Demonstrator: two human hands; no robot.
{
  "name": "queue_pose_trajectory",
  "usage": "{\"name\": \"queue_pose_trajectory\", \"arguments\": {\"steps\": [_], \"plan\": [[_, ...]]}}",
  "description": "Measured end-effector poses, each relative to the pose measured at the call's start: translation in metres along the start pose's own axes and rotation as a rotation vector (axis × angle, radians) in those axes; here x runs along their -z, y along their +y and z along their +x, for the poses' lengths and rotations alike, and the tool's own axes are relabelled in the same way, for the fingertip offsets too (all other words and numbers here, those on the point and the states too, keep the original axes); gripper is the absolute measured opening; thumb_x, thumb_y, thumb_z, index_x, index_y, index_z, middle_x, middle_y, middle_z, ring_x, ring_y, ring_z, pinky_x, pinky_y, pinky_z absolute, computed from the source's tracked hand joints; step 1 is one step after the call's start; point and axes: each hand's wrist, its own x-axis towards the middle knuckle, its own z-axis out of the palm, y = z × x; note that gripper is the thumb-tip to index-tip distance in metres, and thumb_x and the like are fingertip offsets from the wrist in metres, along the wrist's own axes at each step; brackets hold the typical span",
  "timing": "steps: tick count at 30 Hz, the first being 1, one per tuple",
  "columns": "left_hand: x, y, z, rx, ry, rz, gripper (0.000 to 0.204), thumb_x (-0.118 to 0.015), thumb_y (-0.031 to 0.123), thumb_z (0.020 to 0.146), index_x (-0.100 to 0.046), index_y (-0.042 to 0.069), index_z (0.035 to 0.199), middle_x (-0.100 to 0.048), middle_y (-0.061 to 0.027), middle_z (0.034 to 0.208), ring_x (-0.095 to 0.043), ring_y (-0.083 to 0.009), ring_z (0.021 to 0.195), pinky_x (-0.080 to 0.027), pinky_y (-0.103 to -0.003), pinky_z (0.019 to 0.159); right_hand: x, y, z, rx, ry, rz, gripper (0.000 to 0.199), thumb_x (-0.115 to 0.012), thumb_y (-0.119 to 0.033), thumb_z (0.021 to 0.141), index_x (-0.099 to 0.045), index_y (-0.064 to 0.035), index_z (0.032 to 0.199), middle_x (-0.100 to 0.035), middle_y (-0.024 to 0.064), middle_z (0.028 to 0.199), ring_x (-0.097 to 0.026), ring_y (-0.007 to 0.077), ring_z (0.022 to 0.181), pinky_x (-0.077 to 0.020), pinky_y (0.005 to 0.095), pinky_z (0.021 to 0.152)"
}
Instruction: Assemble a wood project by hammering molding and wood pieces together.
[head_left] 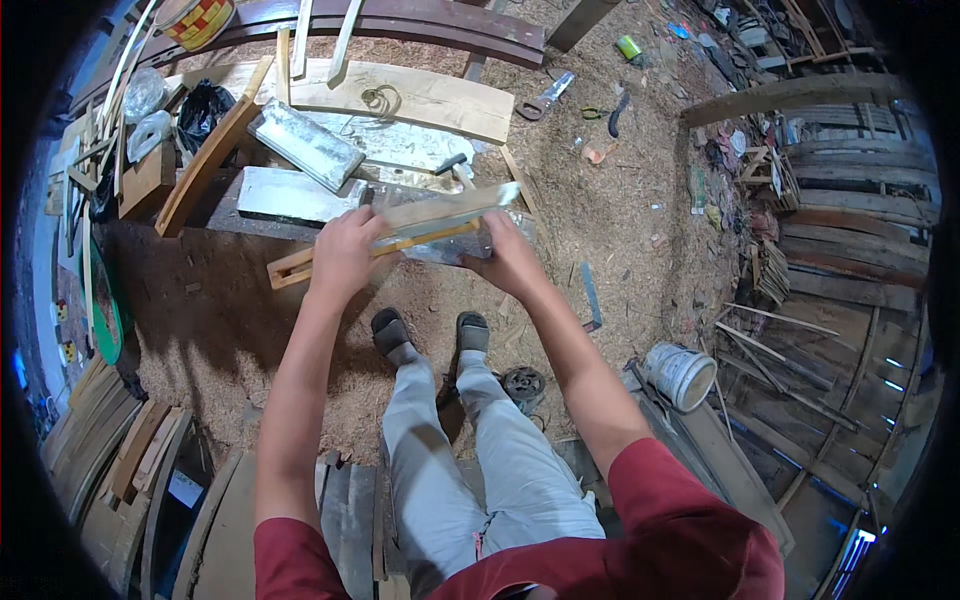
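My left hand [345, 252] is closed around a narrow wooden strip [290, 268] and the near end of a long pale block [430, 212]. The strip's left end, which sticks out past this hand, has a slot cut in it. My right hand [505, 255] grips the other end of the block and strip, its fingers partly hidden behind them. Both pieces lie along each other, tilted up to the right, at the bench's front edge. Behind them a hammer [455, 165] rests on the bench. Two whitish blocks, one flat [295, 195] and one slanted [305, 143], lie left of it.
A broad plank [430, 98] with a coil of cord spans the bench. Bags and a leaning board [215, 145] stand left. On the shavings-strewn floor lie a handsaw [548, 97], pliers [595, 113] and a square [592, 297]. A white bucket [682, 375] sits at right.
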Motion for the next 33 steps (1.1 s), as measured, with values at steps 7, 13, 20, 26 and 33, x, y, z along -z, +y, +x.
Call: {"name": "queue_pose_trajectory", "arguments": {"steps": [7,13,20,26,33], "plan": [[-0.047,-0.005,0.001,0.022,-0.011,0.025,0.05,-0.096,0.029,0.07,-0.074,0.01,0.111,-0.065,-0.0095,0.101,-0.068,-0.034,0.1,-0.054,-0.048,0.086,-0.017,0.044,-0.016,-0.091,0.015,-0.214,0.082,-0.091,-0.008,0.076,-0.055,-0.0115,0.15,-0.06,0.0236,0.141,-0.059,0.0459,0.129,-0.0504,0.0519,0.109],[-0.058,-0.008,-0.008,0.093,0.006,0.048,0.053,-0.096,0.026,0.071,-0.074,0.011,0.118,-0.066,-0.0078,0.105,-0.067,-0.0319,0.102,-0.052,-0.046,0.086,-0.023,0.053,-0.022,-0.198,0.126,-0.213,0.065,-0.079,-0.003,0.087,-0.057,-0.0074,0.147,-0.059,0.0237,0.142,-0.056,0.0461,0.133,-0.0461,0.0511,0.115],[-0.03,-0.012,-0.022,0.145,-0.069,0.129,0.07,-0.096,0.021,0.069,-0.065,0.011,0.132,-0.067,-0.0085,0.122,-0.064,-0.032,0.116,-0.047,-0.048,0.096,-0.01,0.037,-0.012,-0.162,0.217,-0.097,0.061,-0.076,-0.002,0.09,-0.056,-0.0036,0.147,-0.059,0.0239,0.142,-0.058,0.0461,0.132,-0.0477,0.0507,0.114],[-0.012,-0.036,-0.053,0.194,-0.077,0.155,0.07,-0.097,0.023,0.069,-0.066,0.011,0.131,-0.067,-0.0075,0.123,-0.064,-0.0318,0.118,-0.047,-0.048,0.099,0.003,0.003,-0.022,-0.048,0.253,0.02,0.057,-0.068,0.003,0.095,-0.054,-0.0019,0.15,-0.06,0.0248,0.14,-0.06,0.0446,0.132,-0.0476,0.0472,0.115],[0.035,-0.051,-0.065,0.203,-0.024,0.06,0.059,-0.087,0.037,0.086,-0.066,0.01,0.135,-0.067,-0.0119,0.132,-0.062,-0.0345,0.126,-0.046,-0.049,0.109,0.024,-0.047,-0.048,-0.31,0.286,-0.02,0.017,-0.066,-0.005,0.101,-0.067,0.0002,0.117,-0.073,0.0206,0.109,-0.071,0.0351,0.094,-0.0566,0.0415,0.084]]}}
